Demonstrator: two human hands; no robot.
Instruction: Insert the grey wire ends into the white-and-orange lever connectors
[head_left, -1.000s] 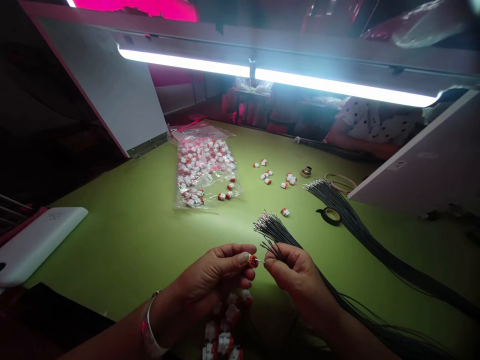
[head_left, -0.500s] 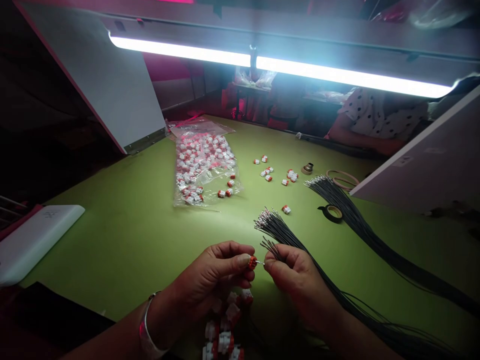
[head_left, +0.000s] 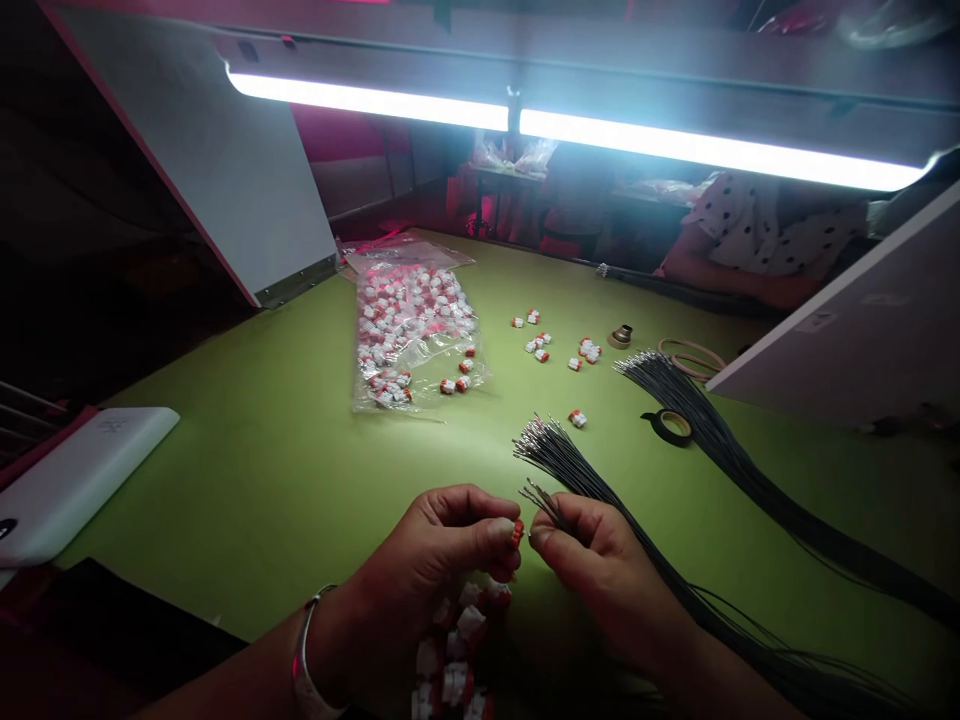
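Observation:
Between thumb and fingers, my left hand [head_left: 461, 540] pinches a small orange-and-white connector [head_left: 517, 533], its orange face turned right. My right hand [head_left: 592, 550] is closed on a few thin black wires [head_left: 541, 500] with bare metal tips. One wire tip in its pinch points at the connector's orange face, almost touching; whether it has entered I cannot tell. Under my left wrist lies a cluster of similar connectors [head_left: 455, 682], partly in shadow. A thick bundle of black wires [head_left: 559, 455] runs behind and beneath my right hand.
A clear plastic bag [head_left: 416, 335] of connectors lies at the back left, with several loose connectors [head_left: 577, 418] to its right. Black tape [head_left: 671, 428] sits by a second wire bundle [head_left: 720, 450]. A white case [head_left: 97, 480] is at left. A person in a dotted shirt [head_left: 772, 230] sits opposite.
The gap between the connector and my right fingertips has narrowed, and less of the metal wire tip shows. Both hands keep their grips. The whole view has shifted slightly.

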